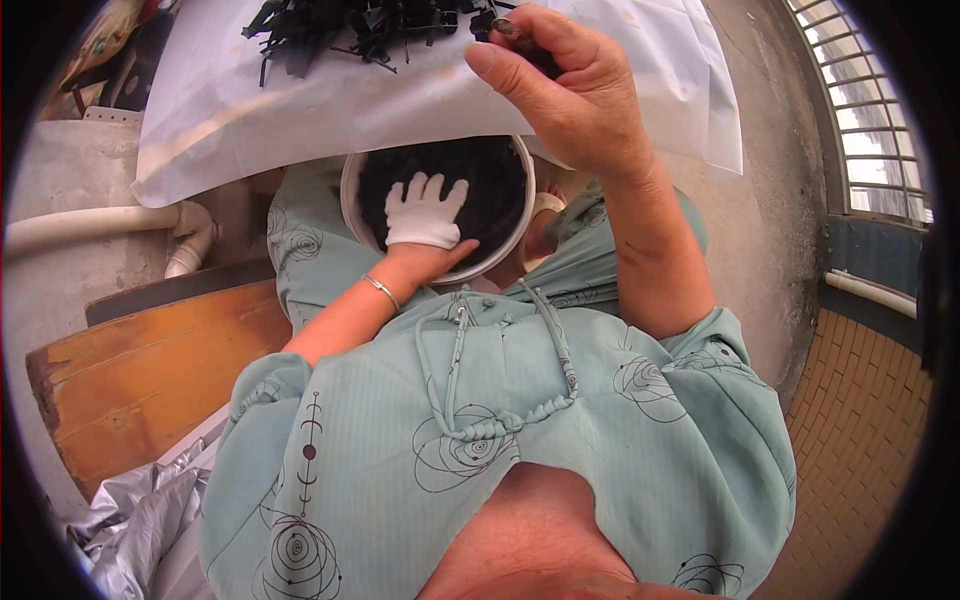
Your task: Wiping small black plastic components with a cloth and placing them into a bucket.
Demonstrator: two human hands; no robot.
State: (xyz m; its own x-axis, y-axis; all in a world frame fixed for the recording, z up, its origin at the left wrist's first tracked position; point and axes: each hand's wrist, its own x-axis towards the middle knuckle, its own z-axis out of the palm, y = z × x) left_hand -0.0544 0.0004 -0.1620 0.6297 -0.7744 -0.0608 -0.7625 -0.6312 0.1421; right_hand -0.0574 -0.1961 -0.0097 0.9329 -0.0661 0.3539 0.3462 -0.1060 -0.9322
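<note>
The bare right hand [585,90] is up at the bench covered with a smooth white translucent sheet [200,110], its thumb and fingers pressed together around a small dark brown-to-black piece [510,35] of uncertain material. What shows of that piece slants from upper left down to the right, its blunt end pointing out between the fingertips and the rest running back toward the palm. Just left of this grip, almost meeting the fingertips, lies a loose heap of thin, angular black pieces [345,35], so the right hand is far nearer to it than the left. The round white plastic bucket [528,190] stands below the bench edge, toward the body and left of the right hand, between the wearer's knees. Over its mouth the left hand [428,220], in a white knitted glove that leaves the thumb bare, has its fingers spread and pinches nothing visible; whether it presses on the matt black mass [490,185] in the bucket or sits just above it cannot be told. The heap is cut off by the upper edge, the sheet hides the bucket's far rim, the right fingers cover much of the held piece, and the black mass is too dark to separate into parts.
</note>
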